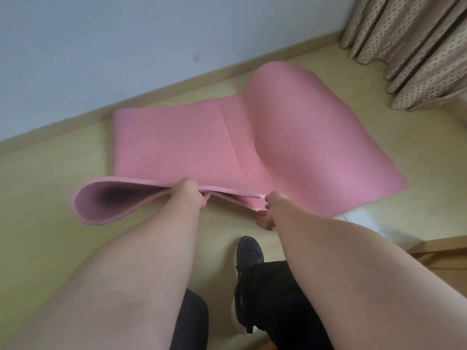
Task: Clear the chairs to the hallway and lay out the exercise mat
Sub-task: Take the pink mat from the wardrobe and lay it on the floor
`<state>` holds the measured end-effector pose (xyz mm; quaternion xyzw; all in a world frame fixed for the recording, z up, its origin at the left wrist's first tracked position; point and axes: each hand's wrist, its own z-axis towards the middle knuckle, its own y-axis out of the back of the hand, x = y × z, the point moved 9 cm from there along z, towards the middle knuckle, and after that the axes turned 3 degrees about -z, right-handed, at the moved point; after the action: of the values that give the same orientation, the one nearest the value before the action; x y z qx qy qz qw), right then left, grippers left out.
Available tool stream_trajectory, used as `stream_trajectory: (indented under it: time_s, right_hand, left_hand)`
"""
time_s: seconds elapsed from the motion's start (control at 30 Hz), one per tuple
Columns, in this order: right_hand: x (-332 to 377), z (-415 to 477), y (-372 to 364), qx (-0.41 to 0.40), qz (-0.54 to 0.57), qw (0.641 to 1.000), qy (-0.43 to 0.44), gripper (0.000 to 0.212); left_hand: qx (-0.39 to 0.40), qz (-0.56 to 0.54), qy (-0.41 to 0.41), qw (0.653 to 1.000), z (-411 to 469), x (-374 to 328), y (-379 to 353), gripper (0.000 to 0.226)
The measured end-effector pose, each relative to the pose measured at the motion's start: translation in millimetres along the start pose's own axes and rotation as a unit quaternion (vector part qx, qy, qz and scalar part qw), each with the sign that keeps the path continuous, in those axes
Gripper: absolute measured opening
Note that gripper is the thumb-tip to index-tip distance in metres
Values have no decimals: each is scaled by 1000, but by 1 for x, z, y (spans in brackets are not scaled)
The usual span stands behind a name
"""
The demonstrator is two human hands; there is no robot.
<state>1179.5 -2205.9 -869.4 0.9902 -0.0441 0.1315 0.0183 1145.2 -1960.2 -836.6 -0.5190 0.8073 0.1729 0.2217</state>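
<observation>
A pink exercise mat (290,137) lies partly unrolled on the wooden floor near the wall. Its far right part rests flat with a raised hump in the middle. Its near end is folded over itself, and the fold bulges out as an open loop at the left. My left hand (189,195) grips the doubled near edge, fingers curled under it. My right hand (271,210) grips the same edge a little further right, lifting it off the floor. No chairs are in view.
A pale wall (126,46) with a wooden skirting board runs behind the mat. Dotted beige curtains (417,46) hang at the top right. My black shoe (249,251) and dark trouser legs stand just in front of the mat. A wooden ledge (444,246) shows at right.
</observation>
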Motion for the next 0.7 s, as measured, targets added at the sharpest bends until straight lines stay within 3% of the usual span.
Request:
stream_trajectory:
  time_s: [0.2, 0.3, 0.43, 0.57, 0.63, 0.7]
  right_hand:
    - [-15, -15, -55, 93, -1, 996, 7, 25]
    - [-22, -16, -87, 153, 27, 988, 14, 25]
    - [-40, -19, -124, 203, 99, 974, 10, 48]
    - [-38, -18, -135, 199, 155, 967, 26, 46]
    - [-31, -14, -132, 174, 166, 970, 43, 43]
    - [-30, -12, -131, 154, 162, 973, 49, 43]
  left_hand:
    - [14, 23, -33, 999, -6, -9, 5, 39]
    - [24, 12, -30, 999, -2, -10, 8, 41]
    - [31, 36, -35, 998, -2, -12, 15, 36]
    - [38, 137, -42, 989, 3, -12, 20, 35]
    - [7, 291, -87, 953, 7, -23, 29, 52]
    - [-55, 477, -168, 861, 7, -44, 41, 70]
